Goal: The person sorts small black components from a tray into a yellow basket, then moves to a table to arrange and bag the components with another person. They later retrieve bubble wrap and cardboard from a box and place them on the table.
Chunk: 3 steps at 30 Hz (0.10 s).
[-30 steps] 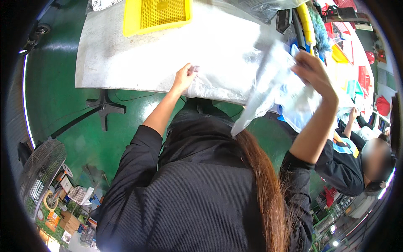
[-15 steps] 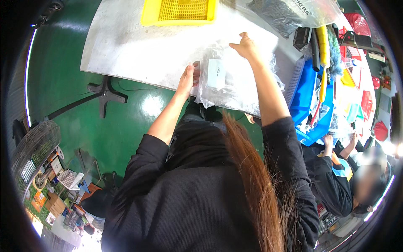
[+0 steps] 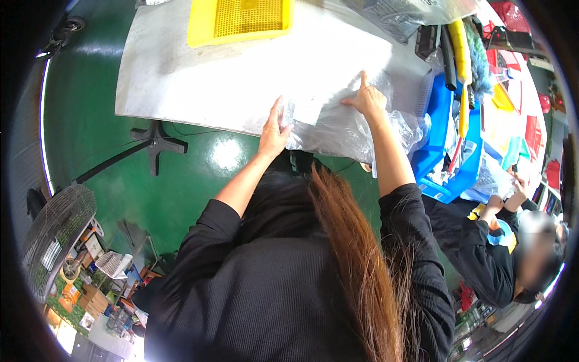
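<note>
Clear plastic bag lay flat at near table edge. Left hand flat, fingers extended, pressed bag's 9 o'clock edge. Right hand half-curled, fingertips pinning 2 o'clock corner. Bag likely light, limp, slippery; best gripped at edges.

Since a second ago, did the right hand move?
Yes. The right hand came down from the raised clear bag at the table's right end and now presses the plastic bags on the grey table.
</note>
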Tool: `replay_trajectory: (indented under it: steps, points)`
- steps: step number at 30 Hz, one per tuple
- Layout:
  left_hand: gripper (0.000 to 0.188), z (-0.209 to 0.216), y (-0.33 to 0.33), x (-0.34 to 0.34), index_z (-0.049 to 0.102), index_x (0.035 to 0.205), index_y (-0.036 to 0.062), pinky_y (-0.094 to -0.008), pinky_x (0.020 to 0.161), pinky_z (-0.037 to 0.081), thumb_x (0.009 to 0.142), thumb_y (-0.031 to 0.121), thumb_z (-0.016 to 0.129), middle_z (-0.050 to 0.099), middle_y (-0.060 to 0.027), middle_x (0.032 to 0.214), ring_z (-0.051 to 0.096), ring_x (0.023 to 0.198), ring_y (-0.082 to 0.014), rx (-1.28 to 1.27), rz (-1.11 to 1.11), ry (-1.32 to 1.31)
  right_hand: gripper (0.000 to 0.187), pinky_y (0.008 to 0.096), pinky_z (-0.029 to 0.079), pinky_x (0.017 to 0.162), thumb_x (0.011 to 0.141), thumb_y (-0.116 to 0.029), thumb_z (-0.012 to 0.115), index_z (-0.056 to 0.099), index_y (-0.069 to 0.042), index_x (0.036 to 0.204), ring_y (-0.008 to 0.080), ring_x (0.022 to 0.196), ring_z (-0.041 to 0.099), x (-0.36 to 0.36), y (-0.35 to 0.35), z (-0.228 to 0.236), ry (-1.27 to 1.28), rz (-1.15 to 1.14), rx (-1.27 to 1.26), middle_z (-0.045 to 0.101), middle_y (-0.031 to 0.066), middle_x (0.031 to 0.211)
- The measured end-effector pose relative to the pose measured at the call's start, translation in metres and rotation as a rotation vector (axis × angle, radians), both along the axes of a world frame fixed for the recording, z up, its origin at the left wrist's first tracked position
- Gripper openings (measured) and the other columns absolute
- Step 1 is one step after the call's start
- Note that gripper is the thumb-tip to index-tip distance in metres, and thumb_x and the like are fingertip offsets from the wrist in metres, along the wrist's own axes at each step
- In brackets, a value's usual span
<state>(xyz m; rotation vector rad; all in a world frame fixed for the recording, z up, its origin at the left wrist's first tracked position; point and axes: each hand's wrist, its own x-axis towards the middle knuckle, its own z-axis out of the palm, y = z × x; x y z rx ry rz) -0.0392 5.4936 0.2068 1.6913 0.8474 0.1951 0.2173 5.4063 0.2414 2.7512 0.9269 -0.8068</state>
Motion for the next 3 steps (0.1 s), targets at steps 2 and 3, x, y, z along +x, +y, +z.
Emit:
replay_trajectory:
  steps: [2, 3]
  points:
    - [0.082, 0.000, 0.001, 0.000, 0.016, 0.140, 0.0168, -0.0336, 0.094, 0.039, 0.075, 0.002, 0.064, 0.034, -0.0142, 0.132, 0.043, 0.116, -0.0246, 0.197, -0.017, 0.013, 0.113, 0.0369, 0.049, 0.078, 0.058, -0.046, 0.078, 0.011, -0.006, 0.140, 0.0298, 0.092, 0.062, 0.004, -0.008, 0.000, 0.017, 0.064, -0.022, 0.062, 0.0188, 0.099]
    - [0.082, 0.007, -0.001, 0.000, 0.015, 0.140, 0.0164, -0.0341, 0.097, 0.036, 0.075, 0.003, 0.064, 0.031, -0.0132, 0.136, 0.043, 0.116, -0.0273, 0.317, -0.004, 0.041, 0.114, 0.0372, 0.049, 0.078, 0.059, -0.046, 0.077, 0.009, -0.006, 0.140, 0.0297, 0.093, 0.062, 0.007, -0.013, 0.000, 0.023, 0.098, -0.031, 0.062, 0.0187, 0.101]
